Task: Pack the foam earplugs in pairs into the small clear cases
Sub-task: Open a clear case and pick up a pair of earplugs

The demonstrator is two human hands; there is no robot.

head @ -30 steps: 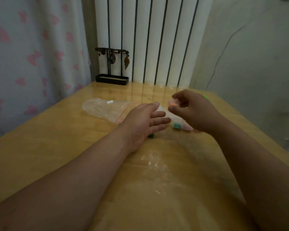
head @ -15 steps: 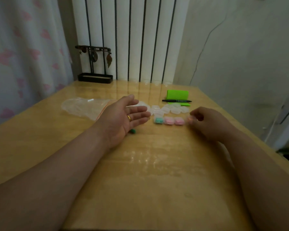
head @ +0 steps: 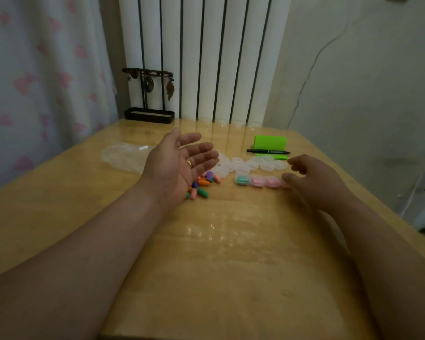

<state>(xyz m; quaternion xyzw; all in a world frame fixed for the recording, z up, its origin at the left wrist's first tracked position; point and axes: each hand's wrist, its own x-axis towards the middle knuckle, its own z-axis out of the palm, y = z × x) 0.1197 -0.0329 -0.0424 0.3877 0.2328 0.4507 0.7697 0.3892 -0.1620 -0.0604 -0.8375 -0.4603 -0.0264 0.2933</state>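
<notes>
On the wooden table (head: 231, 253), the left hand (head: 179, 165) lies palm up with fingers spread. The blurred right hand (head: 312, 180) curls, its grip unclear, just beside three filled cases (head: 257, 181). Loose foam earplugs (head: 203, 184) are heaped by the left palm.

Left hand (head: 179, 165): palm turned up and inward, fingers straight and slightly spread, thumb raised, holding nothing. Right hand (head: 313, 180): palm down, fingers loosely curled, somewhat blurred; no grip seen. Left forearm (head: 96, 241) and right forearm (head: 378, 241): bare, reaching forward from the lower edge. Hands apart, not touching.
</notes>
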